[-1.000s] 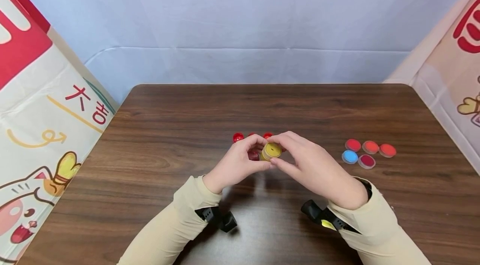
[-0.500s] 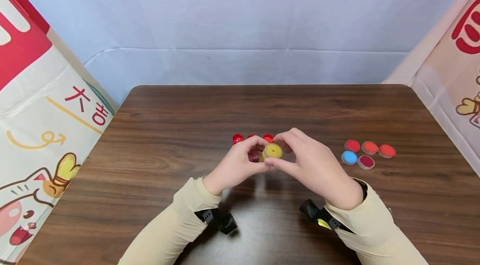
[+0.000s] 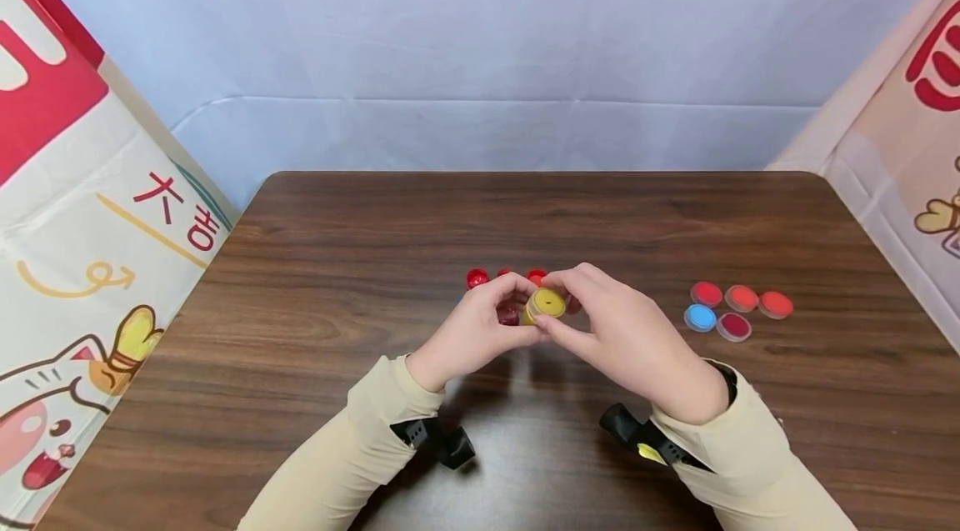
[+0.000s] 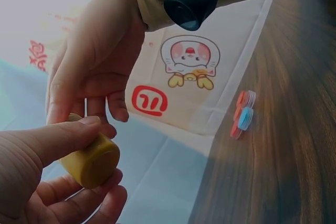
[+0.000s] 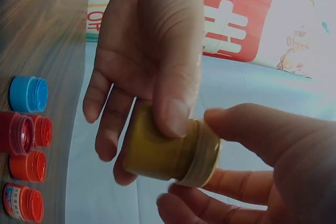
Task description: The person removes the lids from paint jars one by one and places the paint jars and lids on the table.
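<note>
My left hand (image 3: 480,335) holds a small yellow paint jar (image 5: 152,153) by its body, thumb on one side and fingers on the other. The thumb and fingers of my right hand (image 3: 637,335) pinch the rim of the jar's clear-edged lid (image 5: 209,156). That lid sits on the jar's mouth. In the head view the jar is above the table with its yellow top (image 3: 549,302) facing up; the left fingers hide part of its body.
Behind the hands stand several lidless paint jars, among them a blue jar (image 5: 26,94), a dark red jar (image 5: 16,134) and an orange jar (image 5: 26,166). To the right lie several round lids, including a blue lid (image 3: 700,317), on the wooden table (image 3: 360,231).
My right fingers loosened from the lid's far edge half a second ago, and now they grip its rim again. The left hand and jar have stayed nearly in place.
</note>
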Tool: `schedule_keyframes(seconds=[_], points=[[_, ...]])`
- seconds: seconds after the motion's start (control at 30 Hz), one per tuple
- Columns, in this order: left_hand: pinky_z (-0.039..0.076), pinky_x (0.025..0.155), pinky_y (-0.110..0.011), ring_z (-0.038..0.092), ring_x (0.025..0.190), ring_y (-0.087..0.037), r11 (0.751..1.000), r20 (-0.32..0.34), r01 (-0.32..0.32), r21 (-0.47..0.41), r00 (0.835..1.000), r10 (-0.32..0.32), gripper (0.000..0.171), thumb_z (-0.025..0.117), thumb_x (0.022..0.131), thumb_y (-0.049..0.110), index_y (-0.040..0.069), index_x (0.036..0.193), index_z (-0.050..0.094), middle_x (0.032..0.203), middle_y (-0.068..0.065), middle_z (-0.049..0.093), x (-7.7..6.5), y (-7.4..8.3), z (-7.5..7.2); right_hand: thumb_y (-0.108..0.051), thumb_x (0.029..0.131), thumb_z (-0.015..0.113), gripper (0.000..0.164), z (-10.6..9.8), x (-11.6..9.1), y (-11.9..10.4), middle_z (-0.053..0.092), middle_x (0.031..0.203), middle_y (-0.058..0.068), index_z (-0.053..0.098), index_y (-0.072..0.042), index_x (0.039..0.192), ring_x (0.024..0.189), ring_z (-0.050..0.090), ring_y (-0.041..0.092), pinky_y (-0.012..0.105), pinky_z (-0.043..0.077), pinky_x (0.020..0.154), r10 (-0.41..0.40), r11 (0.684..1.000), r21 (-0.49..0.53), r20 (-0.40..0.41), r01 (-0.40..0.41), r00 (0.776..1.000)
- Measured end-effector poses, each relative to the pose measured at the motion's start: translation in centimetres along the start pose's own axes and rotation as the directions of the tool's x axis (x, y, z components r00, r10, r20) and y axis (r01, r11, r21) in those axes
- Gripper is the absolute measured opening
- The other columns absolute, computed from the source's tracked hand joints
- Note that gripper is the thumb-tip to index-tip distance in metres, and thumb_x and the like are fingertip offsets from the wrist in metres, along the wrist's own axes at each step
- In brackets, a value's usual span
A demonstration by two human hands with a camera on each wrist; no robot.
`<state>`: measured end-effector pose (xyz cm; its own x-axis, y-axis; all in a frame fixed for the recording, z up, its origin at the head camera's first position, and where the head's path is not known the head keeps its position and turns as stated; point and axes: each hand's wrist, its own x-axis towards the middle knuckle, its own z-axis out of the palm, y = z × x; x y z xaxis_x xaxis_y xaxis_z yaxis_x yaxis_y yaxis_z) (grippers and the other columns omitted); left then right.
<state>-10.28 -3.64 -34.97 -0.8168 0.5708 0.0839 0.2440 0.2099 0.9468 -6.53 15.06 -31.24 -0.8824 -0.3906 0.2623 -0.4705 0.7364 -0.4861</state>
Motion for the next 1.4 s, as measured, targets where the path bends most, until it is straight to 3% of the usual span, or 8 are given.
schedule_keyframes(seconds=[0.27,0.47,0.6,0.8,1.1,1.27,1.4], points=[[0.05,0.081,-0.036,0.06,0.088,-0.015,0.999,-0.006,-0.037,0.012,0.999,0.037,0.034,0.074,0.078,0.006,0.004,0.107,0.058,0.099,-0.004,0.061,0.01,0.05,-0.13,-0.019,0.083,0.071,0.036,-0.3,-0.09,0.17,0.055,0.11,-0.005,0.057,-0.012,0.116,0.091,0.056,0.007,0.03,0.051,0.076,-0.097,0.993,0.067,0.028,0.095,0.995],[0.05,0.08,-0.037,0.059,0.087,-0.013,0.999,0.002,-0.029,0.028,1.0,0.029,0.033,0.074,0.079,0.009,0.005,0.107,0.058,0.099,-0.003,0.061,-0.09,0.13,-0.1,-0.035,0.08,0.073,0.04,0.03,-0.02,0.13,0.055,0.1,-0.005,0.059,-0.013,0.11,0.088,0.057,0.01,0.03,0.05,0.068,0.002,0.999,0.043,-0.011,-0.002,1.0],[0.051,0.077,-0.03,0.059,0.087,-0.013,0.999,0.003,-0.021,0.029,1.0,0.021,0.032,0.075,0.079,0.01,0.006,0.106,0.058,0.099,-0.002,0.06,-0.13,0.21,-0.03,-0.034,0.079,0.074,0.034,0.19,0.03,0.12,0.054,0.092,-0.005,0.061,-0.013,0.103,0.08,0.055,0.01,0.029,0.047,0.064,0.032,0.999,0.029,-0.028,-0.031,0.999],[0.05,0.079,-0.033,0.059,0.09,-0.015,1.0,0.003,-0.015,0.014,1.0,0.015,0.031,0.074,0.08,0.008,0.005,0.107,0.059,0.101,-0.004,0.061,-0.1,0.29,-0.02,-0.027,0.081,0.073,0.032,0.07,0.0,0.13,0.054,0.094,-0.005,0.062,-0.012,0.107,0.083,0.054,0.008,0.029,0.048,0.067,-0.005,0.999,0.043,-0.01,0.005,1.0],[0.05,0.081,-0.038,0.06,0.09,-0.012,0.999,0.013,-0.023,0.023,1.0,0.023,0.035,0.074,0.079,0.008,0.005,0.11,0.058,0.102,-0.003,0.061,-0.1,0.28,-0.04,-0.019,0.084,0.069,0.037,-0.26,-0.11,0.11,0.054,0.111,-0.004,0.058,-0.012,0.118,0.091,0.055,0.007,0.031,0.05,0.076,-0.085,0.994,0.069,0.052,0.082,0.995],[0.049,0.082,-0.041,0.059,0.09,-0.012,0.999,0.011,-0.019,0.036,1.0,0.019,0.034,0.074,0.079,0.007,0.004,0.109,0.058,0.102,-0.003,0.061,-0.13,0.23,0.0,-0.034,0.081,0.073,0.044,0.08,-0.11,0.08,0.054,0.106,-0.003,0.057,-0.012,0.116,0.087,0.056,0.009,0.028,0.049,0.066,-0.027,0.999,0.039,0.007,0.027,1.0],[0.049,0.083,-0.041,0.058,0.093,-0.015,0.999,0.007,-0.017,0.029,1.0,0.017,0.034,0.074,0.079,0.007,0.004,0.109,0.058,0.103,-0.004,0.061,-0.11,0.17,0.07,-0.036,0.08,0.073,0.038,0.29,-0.02,0.04,0.054,0.096,-0.004,0.059,-0.013,0.106,0.08,0.055,0.01,0.027,0.047,0.062,0.025,0.999,0.022,-0.03,-0.025,0.999]])
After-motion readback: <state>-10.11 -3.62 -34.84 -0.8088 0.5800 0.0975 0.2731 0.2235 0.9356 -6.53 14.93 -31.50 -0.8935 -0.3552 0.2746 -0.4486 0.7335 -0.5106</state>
